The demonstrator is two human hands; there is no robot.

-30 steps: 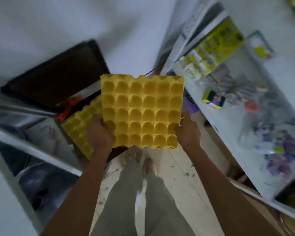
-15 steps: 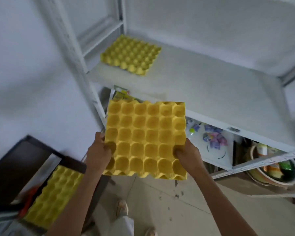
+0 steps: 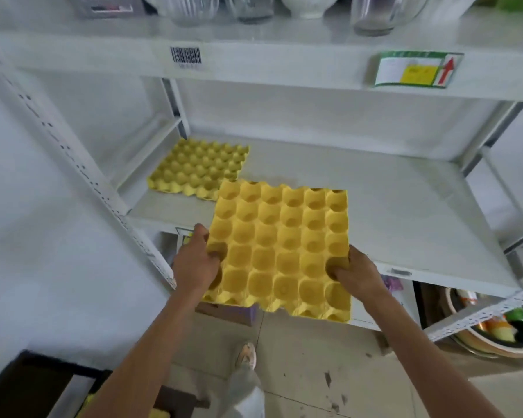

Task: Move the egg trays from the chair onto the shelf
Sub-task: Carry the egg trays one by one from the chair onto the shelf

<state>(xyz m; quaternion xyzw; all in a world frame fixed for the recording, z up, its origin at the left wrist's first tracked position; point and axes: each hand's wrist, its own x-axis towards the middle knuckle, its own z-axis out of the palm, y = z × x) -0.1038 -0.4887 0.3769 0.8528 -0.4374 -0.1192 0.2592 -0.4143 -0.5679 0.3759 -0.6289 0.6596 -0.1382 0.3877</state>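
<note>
I hold a yellow egg tray (image 3: pixel 280 248) level in front of me, its far half over the front edge of the white shelf (image 3: pixel 405 212). My left hand (image 3: pixel 195 263) grips its left edge and my right hand (image 3: pixel 358 274) grips its right edge, thumbs in the cups. A second yellow egg tray (image 3: pixel 198 171) lies flat at the shelf's back left corner. The dark chair (image 3: pixel 34 384) shows at the bottom left, a sliver of yellow beside my left arm.
Glass jars and bowls (image 3: pixel 372 13) stand on the upper shelf. A slanted white upright (image 3: pixel 73 164) runs down the left side. Bowls with food (image 3: pixel 495 330) and packets sit on the level below. My shoe (image 3: pixel 246 356) is on the tiled floor.
The view has swung up from the chair to the shelf. The tray in my hands has moved up and forward, from above the chair to over the shelf's front edge.
</note>
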